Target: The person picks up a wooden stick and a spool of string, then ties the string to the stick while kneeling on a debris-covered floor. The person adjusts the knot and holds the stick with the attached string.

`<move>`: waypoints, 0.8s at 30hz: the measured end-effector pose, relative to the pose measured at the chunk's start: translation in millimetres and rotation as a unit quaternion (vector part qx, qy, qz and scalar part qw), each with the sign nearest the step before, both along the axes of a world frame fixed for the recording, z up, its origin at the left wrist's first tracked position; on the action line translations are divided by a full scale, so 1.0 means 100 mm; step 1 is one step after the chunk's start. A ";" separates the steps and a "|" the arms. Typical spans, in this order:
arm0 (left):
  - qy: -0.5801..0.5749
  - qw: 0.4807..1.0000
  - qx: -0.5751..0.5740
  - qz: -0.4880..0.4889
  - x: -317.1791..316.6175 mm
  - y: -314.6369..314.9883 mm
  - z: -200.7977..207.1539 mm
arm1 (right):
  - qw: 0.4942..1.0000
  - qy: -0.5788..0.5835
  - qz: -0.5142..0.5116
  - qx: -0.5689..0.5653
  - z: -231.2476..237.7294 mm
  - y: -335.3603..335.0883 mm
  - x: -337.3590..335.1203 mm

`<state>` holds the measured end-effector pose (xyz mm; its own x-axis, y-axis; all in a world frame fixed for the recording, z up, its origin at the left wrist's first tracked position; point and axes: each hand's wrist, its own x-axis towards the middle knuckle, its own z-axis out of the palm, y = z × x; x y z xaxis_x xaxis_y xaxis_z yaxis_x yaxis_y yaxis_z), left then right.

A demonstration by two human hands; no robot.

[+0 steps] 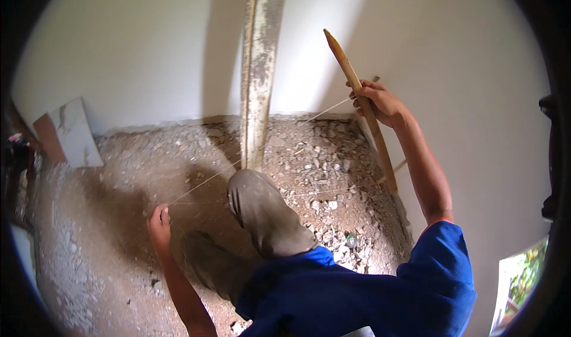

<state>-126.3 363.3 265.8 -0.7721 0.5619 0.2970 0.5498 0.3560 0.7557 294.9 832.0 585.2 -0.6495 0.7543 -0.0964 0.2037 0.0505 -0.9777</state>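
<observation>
My right hand [380, 103], raised by the right-hand wall, is closed around a wooden stake [373, 123] with a pointed upper end. The stake tilts, its lower end nearer to me. A thin pale string [202, 185] runs taut from that hand down to my left hand [159, 223], passing the foot of an upright post. Low over the ground on the left, my left hand has its fingers pinched together on the string. A second stretch of string [321, 192] crosses low toward the right wall, partly hidden by my raised knee [262, 212].
A weathered wooden post [260, 69] stands just beyond my knee. Rubble and stones [324, 164] cover the dirt floor. Tile pieces [74, 135] lean against the wall at the left. A short stick [399, 166] shows by the right wall, with a bright opening [523, 277] lower right.
</observation>
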 end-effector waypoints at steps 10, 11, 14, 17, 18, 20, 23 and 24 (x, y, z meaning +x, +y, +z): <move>0.056 0.974 -0.055 -0.213 0.61 1.57 -0.39 | 0.805 -0.528 -0.071 0.260 0.56 -0.28 1.88; 0.089 0.952 -0.083 -0.280 0.71 1.77 -0.29 | 0.794 -0.555 -0.081 0.233 0.46 -0.26 2.06; 0.142 0.888 -0.150 -0.411 0.99 2.27 0.03 | 0.774 -0.608 -0.068 0.162 0.13 -0.11 2.57; 0.181 0.838 -0.223 -0.464 1.01 2.51 0.27 | 0.747 -0.631 -0.087 0.190 -0.18 -0.15 3.18; 0.182 0.828 -0.226 -0.480 0.97 2.56 0.33 | 0.727 -0.645 -0.106 0.209 -0.27 -0.19 3.37; 0.134 0.833 -0.256 -0.473 0.85 2.64 0.44 | 0.705 -0.640 -0.144 0.271 -0.39 -0.27 3.78; 0.052 0.837 -0.302 -0.454 0.69 2.72 0.67 | 0.632 -0.660 -0.149 0.378 -0.41 -0.36 4.45; 0.067 0.829 -0.305 -0.464 0.65 2.70 0.79 | 0.620 -0.681 -0.151 0.359 -0.43 -0.37 4.67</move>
<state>-61.8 632.9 345.3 0.0936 0.9728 -0.2119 0.8654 0.0257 0.5004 761.7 795.5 542.0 -0.1528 0.9878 0.0299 0.9221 0.1316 0.3640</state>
